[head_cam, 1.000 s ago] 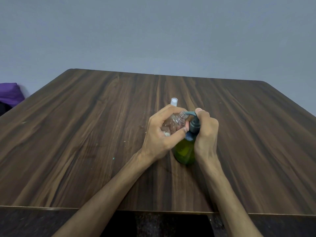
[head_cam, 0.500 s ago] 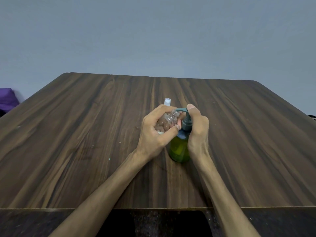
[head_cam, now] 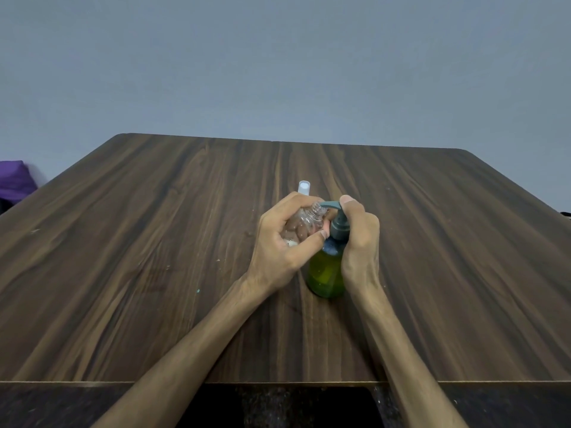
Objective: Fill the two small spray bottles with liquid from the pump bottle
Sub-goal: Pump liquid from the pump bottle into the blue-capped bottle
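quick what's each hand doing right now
Left hand: grips the clear small spray bottle, neck at the pump spout.
Right hand: wrapped round the green pump bottle, thumb atop the pump head.

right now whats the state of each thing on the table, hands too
small clear spray bottle: uncapped, tilted, neck at the pump spout, held in the left hand
green pump bottle: upright on the table, part full
pump head: right hand wrapped round it, thumb on top
second spray bottle: behind the left hand, white top on, mostly hidden
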`<control>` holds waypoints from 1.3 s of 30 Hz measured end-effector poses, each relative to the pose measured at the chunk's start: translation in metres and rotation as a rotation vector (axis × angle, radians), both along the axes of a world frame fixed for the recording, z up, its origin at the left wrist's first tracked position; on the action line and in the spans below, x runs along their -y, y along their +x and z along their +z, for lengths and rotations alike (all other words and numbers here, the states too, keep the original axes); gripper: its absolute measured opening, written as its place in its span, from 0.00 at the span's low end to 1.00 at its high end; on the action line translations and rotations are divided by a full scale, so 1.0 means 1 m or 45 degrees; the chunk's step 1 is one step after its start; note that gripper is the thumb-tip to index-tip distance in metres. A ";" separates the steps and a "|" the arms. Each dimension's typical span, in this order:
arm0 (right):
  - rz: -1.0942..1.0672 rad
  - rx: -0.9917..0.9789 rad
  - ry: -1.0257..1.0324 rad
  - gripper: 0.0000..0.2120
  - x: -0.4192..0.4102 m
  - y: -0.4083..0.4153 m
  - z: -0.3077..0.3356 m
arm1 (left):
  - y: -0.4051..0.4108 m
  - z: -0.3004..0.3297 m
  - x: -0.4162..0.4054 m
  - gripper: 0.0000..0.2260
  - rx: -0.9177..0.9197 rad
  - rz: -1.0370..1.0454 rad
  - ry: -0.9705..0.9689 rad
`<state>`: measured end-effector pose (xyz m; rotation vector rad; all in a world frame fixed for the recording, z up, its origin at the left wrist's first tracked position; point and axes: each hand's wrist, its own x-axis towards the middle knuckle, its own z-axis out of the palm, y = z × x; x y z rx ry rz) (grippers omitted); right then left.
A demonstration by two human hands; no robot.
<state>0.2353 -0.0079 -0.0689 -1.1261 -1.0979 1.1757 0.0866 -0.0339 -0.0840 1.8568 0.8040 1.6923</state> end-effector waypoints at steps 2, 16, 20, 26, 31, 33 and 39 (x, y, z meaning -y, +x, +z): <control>0.001 -0.009 -0.028 0.14 -0.002 0.000 0.000 | 0.000 0.000 0.000 0.13 -0.005 0.006 0.008; 0.217 0.099 -0.006 0.10 0.019 0.011 0.028 | 0.000 0.001 0.000 0.13 -0.022 -0.008 0.025; 0.357 0.316 -0.096 0.17 0.036 0.019 0.070 | 0.000 0.004 -0.001 0.16 -0.044 0.054 0.075; 0.333 0.843 -0.208 0.17 0.020 0.005 0.113 | 0.002 0.006 0.001 0.15 -0.083 0.071 0.141; 0.191 1.337 -0.089 0.16 -0.003 -0.018 0.109 | 0.000 0.002 -0.002 0.16 -0.094 0.092 0.126; 0.037 1.406 -0.045 0.17 -0.003 -0.019 0.103 | -0.002 0.001 -0.003 0.16 -0.112 0.090 0.109; -0.304 1.436 0.253 0.13 0.012 -0.018 0.094 | -0.001 -0.002 -0.002 0.15 -0.115 0.048 0.010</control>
